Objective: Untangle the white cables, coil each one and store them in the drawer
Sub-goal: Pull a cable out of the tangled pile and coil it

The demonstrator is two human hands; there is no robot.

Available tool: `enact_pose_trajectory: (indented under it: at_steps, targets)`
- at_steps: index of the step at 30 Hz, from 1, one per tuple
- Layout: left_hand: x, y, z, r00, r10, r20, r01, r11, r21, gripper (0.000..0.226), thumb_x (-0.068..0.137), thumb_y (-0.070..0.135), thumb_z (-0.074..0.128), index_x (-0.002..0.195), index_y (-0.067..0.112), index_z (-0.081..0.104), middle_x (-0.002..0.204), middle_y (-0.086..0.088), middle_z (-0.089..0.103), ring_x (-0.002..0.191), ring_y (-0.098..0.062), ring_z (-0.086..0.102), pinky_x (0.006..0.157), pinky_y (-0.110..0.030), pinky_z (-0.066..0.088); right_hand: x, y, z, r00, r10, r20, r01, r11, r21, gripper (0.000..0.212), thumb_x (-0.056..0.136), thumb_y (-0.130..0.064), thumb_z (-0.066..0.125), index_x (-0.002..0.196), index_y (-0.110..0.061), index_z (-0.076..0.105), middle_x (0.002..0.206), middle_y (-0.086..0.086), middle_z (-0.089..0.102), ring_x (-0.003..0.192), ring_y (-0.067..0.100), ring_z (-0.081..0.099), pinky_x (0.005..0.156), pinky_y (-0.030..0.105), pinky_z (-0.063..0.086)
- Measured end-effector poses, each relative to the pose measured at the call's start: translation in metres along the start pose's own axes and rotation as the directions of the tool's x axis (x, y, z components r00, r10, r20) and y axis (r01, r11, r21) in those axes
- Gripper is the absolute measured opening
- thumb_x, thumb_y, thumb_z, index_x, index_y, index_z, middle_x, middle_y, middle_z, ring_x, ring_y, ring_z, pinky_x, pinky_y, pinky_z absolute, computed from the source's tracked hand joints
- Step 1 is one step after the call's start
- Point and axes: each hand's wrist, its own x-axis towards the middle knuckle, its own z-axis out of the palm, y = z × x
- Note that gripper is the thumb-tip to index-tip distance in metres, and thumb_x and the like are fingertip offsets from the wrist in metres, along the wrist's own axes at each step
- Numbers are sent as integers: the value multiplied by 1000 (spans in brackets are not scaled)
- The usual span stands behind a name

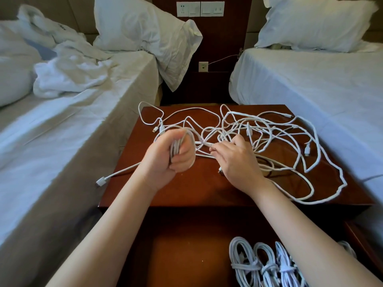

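Note:
A tangle of white cables [269, 131] sprawls over the top of the dark wooden nightstand [192, 189]. My left hand [172, 156] grips a bunch of coiled white cable loops [176, 147], held upright in its fist above the stand's left part. My right hand [238, 160] lies over the tangle's middle, its fingertips pinching a strand [205, 144] that runs toward the left hand. One cable end with a flat plug [101, 181] hangs past the stand's left edge. In the open drawer [186, 255] below, several tied white coils [267, 266] lie at the right.
A bed with rumpled white linen [68, 75] stands to the left, and a made bed [321, 85] to the right. Both press close to the nightstand. Pillows lean at each headboard. Wall sockets [200, 9] sit behind, above a dark panel.

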Motion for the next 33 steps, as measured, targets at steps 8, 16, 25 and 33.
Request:
enact_pose_trajectory:
  at_steps: [8,16,25,33]
  targets:
    - [-5,24,-6,963,265,-54,-270,951,-149,33,82,24,57,52,14,47,39,8,39,31,-2,36,33,-15,30,0,-3,0,999,46,10,-46,998,37,18,94,-26,55,103,-16,67,91,-5,70,83,16,47,66,37,49]
    - [-4,28,-8,930,352,-101,-364,919,-148,32,75,28,64,50,15,49,38,7,40,30,-4,35,33,-16,31,4,3,-2,990,143,-13,-141,985,95,31,93,-27,62,122,-16,66,105,-3,73,86,13,42,69,28,38]
    - [-1,25,6,899,343,-272,-376,923,-77,40,82,27,36,45,18,47,36,8,34,29,-4,28,33,-17,26,9,5,-7,972,209,110,-218,973,75,29,94,-34,60,120,-23,65,113,-10,67,96,14,38,76,28,32]
    - [15,29,23,891,295,-345,-396,876,-275,19,88,26,40,78,12,47,59,4,46,52,-7,43,56,-18,41,3,-1,-2,1000,-5,-12,4,999,-54,8,84,-23,72,86,-16,76,73,-4,69,74,16,45,63,32,42]
